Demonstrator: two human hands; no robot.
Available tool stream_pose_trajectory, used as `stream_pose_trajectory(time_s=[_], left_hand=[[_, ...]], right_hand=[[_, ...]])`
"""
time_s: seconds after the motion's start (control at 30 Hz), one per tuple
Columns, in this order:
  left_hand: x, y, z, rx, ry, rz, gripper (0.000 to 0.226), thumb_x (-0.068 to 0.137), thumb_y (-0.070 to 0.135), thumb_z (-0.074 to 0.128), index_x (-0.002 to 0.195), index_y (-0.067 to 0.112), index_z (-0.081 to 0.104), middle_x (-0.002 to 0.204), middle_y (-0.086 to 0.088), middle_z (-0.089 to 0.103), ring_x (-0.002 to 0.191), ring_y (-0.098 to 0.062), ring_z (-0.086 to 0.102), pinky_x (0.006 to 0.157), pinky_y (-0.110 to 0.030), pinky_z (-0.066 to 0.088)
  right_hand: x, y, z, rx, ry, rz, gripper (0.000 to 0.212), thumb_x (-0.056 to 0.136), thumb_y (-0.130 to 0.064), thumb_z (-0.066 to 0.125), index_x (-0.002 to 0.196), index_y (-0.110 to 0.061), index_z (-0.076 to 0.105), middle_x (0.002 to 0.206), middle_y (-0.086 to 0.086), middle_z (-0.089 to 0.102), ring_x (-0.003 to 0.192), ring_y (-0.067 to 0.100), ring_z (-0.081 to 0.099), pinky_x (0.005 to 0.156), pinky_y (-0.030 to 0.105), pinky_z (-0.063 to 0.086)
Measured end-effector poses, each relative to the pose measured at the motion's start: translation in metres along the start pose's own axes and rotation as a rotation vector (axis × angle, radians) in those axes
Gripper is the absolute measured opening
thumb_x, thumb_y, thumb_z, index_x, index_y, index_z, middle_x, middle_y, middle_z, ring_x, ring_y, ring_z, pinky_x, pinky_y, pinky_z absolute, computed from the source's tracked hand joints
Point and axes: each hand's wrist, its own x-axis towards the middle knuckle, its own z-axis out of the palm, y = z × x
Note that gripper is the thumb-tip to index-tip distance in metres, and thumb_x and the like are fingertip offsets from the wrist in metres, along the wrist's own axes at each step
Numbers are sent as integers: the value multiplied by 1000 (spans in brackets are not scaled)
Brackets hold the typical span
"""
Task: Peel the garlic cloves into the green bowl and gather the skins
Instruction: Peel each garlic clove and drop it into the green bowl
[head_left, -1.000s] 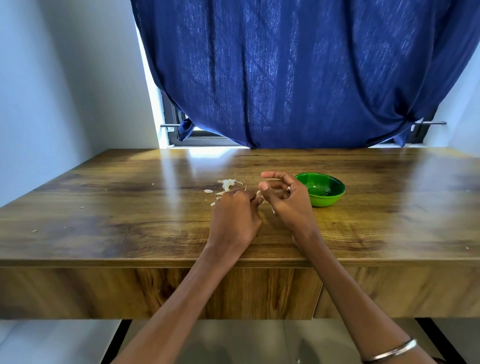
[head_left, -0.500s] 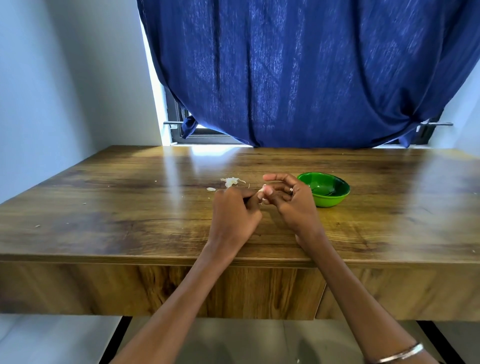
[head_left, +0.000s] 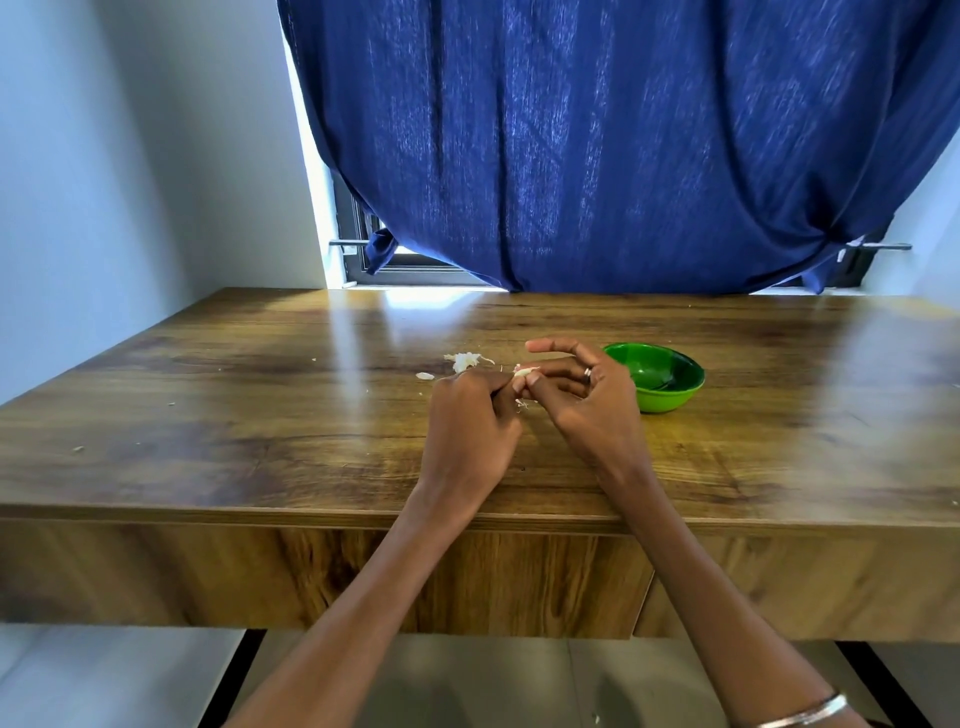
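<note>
Garlic is what we hold between our two hands: a pale garlic clove (head_left: 525, 372), pinched where the fingertips meet above the wooden table (head_left: 260, 415). Our left hand (head_left: 470, 423) has its fingers curled in, thumb and forefinger nipping at the clove's near end, knuckles up. Our right hand (head_left: 587, 400) grips the clove from the other side with thumb and middle fingers, while its forefinger sticks out straight above. A ring (head_left: 587, 372) sits on one of its fingers, and a silver bangle (head_left: 810, 714) circles the forearm far back. A scrap of skin hangs just under the clove; we cannot tell whether it is loose or attached.

Just beyond our right hand's knuckles, to its right, stands the green bowl (head_left: 660, 397), close but not touching. Past our left hand's fingertips lies a small heap of skins (head_left: 465, 360), with one stray flake (head_left: 425, 375) a little left of it. Further left of our left hand a few tiny crumbs dot the wood. Behind everything hangs a blue curtain (head_left: 597, 145).
</note>
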Motion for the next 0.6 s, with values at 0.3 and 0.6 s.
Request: stream_pose_trajectory(time_s=[0.3, 0.6], left_hand=[[1, -2, -2, 30, -91, -15, 23, 88, 0, 67, 69, 10, 74, 52, 12, 52, 49, -5, 49, 50, -13, 31], [-1, -2, -6, 12, -151, -56, 23, 83, -5, 62, 67, 10, 72, 54, 6, 58, 48, -6, 51, 47, -16, 34]], right_hand=[[-1, -1, 1, -80, 3, -63, 37, 84, 4, 71, 118, -12, 66, 81, -1, 78, 77, 6, 75, 73, 18, 59], [1, 0, 3, -157, -13, -41, 44, 75, -4, 80, 110, -22, 61, 76, 2, 73, 70, 15, 72, 71, 35, 62]])
